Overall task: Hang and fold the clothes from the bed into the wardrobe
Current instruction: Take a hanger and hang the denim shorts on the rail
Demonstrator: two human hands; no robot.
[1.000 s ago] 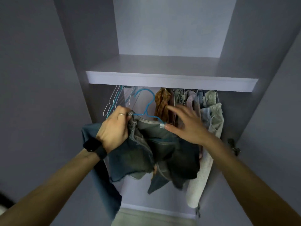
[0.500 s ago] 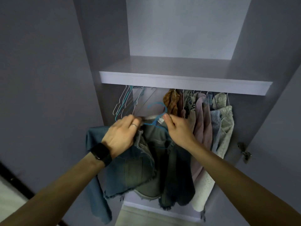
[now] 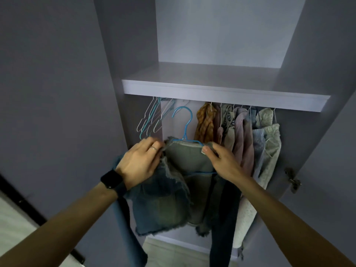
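A frayed denim jacket (image 3: 163, 205) hangs on a blue wire hanger (image 3: 185, 124) in front of the open wardrobe. My left hand (image 3: 140, 162) grips the jacket's left shoulder at the hanger's end. My right hand (image 3: 221, 158) pinches the right shoulder and collar at the other end. The hanger's hook points up just below the shelf (image 3: 221, 91), and whether it sits on the rail I cannot tell. The rail itself is hidden behind the shelf edge.
Several bare wire hangers (image 3: 152, 118) hang at the rail's left. Several hung garments (image 3: 240, 135) fill the right side, from an orange patterned one to pale ones. An open wardrobe door (image 3: 48, 93) stands left; a hinge (image 3: 292, 180) sits on the right wall.
Both hands lifted the jacket and hanger higher toward the rail. My right hand moved out from the collar's middle to the right shoulder, so the jacket is spread wider.
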